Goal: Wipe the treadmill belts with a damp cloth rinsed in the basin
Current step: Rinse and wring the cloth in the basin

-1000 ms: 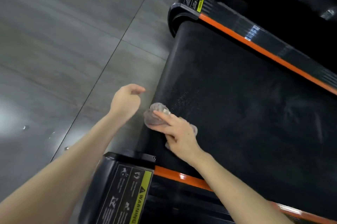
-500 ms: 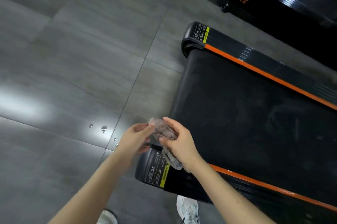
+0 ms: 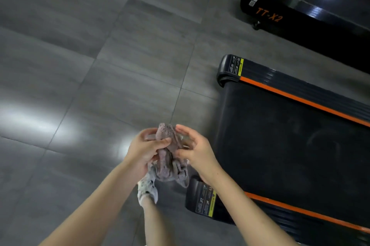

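Both hands hold the cloth (image 3: 167, 153) off the belt (image 3: 280, 145), just left of its rear edge: left hand (image 3: 143, 149) fingers closed round it, right hand (image 3: 197, 150) pinching its side. Looks like regathering between wipes. Next: rinse; basin not visible.

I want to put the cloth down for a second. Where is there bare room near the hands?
The grey floor left of the near treadmill is bare, up to the far treadmill. The near belt between its orange rails is bare too. It is crowded right below the hands, where a shoe stands by the treadmill's corner.
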`<state>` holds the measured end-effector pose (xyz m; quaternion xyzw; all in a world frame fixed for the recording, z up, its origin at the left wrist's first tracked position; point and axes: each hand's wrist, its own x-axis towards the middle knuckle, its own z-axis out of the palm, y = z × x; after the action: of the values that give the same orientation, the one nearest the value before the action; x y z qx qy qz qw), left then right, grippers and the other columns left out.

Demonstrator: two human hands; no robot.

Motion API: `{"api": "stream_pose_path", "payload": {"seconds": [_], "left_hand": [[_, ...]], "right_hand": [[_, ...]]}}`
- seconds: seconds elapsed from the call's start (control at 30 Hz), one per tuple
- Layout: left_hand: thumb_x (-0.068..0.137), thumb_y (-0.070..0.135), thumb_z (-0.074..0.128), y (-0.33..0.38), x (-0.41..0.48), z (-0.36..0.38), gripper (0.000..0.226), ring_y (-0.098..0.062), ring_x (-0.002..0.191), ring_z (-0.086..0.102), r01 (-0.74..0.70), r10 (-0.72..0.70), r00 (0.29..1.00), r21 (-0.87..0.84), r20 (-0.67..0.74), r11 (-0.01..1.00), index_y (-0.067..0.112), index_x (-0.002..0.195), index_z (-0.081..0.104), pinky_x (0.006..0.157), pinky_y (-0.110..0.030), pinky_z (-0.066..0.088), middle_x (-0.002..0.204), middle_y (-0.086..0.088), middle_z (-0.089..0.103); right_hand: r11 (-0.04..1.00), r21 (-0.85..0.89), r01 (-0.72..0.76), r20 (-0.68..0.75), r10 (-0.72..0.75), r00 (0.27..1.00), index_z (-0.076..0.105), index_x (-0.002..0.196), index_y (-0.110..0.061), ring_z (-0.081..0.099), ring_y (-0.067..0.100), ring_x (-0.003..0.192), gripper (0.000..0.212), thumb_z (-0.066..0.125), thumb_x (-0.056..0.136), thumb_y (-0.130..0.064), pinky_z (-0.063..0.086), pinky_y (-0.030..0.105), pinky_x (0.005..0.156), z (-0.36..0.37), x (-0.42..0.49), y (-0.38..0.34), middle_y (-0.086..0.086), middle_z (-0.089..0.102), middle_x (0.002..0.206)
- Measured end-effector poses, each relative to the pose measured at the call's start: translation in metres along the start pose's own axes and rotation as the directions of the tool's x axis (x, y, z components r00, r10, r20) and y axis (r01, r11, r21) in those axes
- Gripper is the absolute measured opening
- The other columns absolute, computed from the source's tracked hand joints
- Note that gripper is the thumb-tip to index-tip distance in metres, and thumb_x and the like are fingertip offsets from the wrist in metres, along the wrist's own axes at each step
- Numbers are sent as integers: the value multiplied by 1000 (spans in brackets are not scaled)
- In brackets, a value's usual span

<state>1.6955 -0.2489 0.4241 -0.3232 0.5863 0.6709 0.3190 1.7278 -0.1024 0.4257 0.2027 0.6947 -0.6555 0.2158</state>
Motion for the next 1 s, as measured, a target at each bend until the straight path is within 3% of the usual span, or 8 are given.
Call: {"api": "stream_pose_path", "payload": {"seconds": [0.07,0.2,0.27,0.53,0.7,0.8,0.9,1.0], "left_hand": [[74,-2,75,47,10,-5,31,-12,54,63,-56,56,998,101,4,993,15,95,60,48,-21,49,77,-6,66],[68,0,81,150,37,-21,39,-24,69,64,-138,129,990,303,50,943,13,99,60,68,-34,55,85,-16,68],[68,1,81,199,52,-28,40,-18,65,64,-164,141,986,353,92,921,13,99,58,61,-30,53,84,-14,68],[73,-11,70,403,141,-34,38,-20,70,62,-153,116,983,281,144,948,15,98,60,56,-24,49,98,-20,66],[72,1,76,529,210,-17,31,-24,71,63,-196,172,980,358,99,913,9,100,64,70,-38,54,89,-17,69],[70,6,79,604,255,-6,30,-17,62,61,-258,222,966,442,133,859,13,96,66,62,-27,50,79,-8,68],[67,2,79,678,305,9,30,-15,70,61,-313,255,950,559,183,768,18,89,66,71,-28,51,78,-1,68],[69,3,76,747,358,30,30,-15,77,62,-377,310,923,696,228,612,20,92,67,79,-28,50,85,1,69]], "right_hand": [[1000,-9,11,-12,-11,1000,55,125,-24,60,3,108,69,63,72,21,52,31,94,5,27,-35,-17,59,118],[1000,-23,-3,38,4,999,52,130,-16,60,0,92,74,63,69,25,52,16,76,16,92,-117,-12,58,112],[999,-53,7,64,-3,998,52,129,-16,59,-2,90,73,64,69,24,49,12,73,21,125,-156,-7,58,113],[995,-90,42,67,-36,997,54,123,-20,57,10,108,68,62,71,23,48,18,87,22,280,-315,-2,61,116],[997,-48,65,123,-58,991,51,126,-22,60,-6,103,69,78,69,6,48,13,86,24,377,-406,-11,62,118],[993,-53,104,40,-101,994,53,115,-31,61,-12,95,64,77,70,8,47,11,83,17,440,-455,-20,63,108],[984,-116,135,14,-134,991,57,113,-30,62,-6,97,61,73,71,12,45,10,85,-8,508,-501,-18,65,108],[953,-254,163,-36,-177,983,64,113,-19,59,-19,85,55,65,72,17,43,8,81,-49,571,-545,-9,67,104]]}}
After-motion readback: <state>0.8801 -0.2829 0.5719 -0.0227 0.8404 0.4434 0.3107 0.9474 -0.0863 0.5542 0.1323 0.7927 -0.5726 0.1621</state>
